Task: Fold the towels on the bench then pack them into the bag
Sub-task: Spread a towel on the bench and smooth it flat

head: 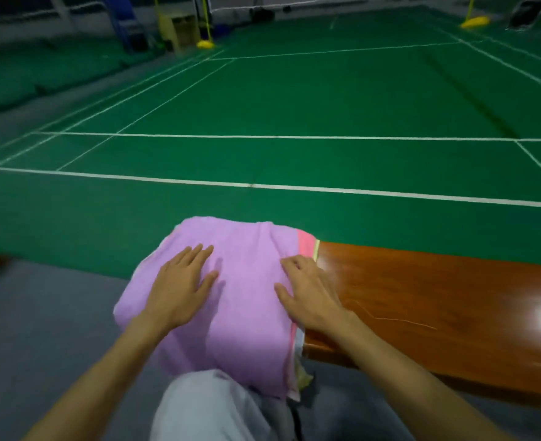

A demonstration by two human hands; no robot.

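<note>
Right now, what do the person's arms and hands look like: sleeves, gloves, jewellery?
The left hand and right hand are bare: no gloves, rings or watch show. Both forearms are bare up to the frame edge, with no sleeve in view.

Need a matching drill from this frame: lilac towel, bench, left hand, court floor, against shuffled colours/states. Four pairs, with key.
Things:
1. lilac towel
2. bench
3. left hand
4. court floor

Colours or states:
a. green with white lines
b. glossy reddish-brown wood
c. fingers straight, pressing flat on cloth
d. folded, lying at the bench end

Pairs: 1-d, 2-b, 3-c, 4-a.
</note>
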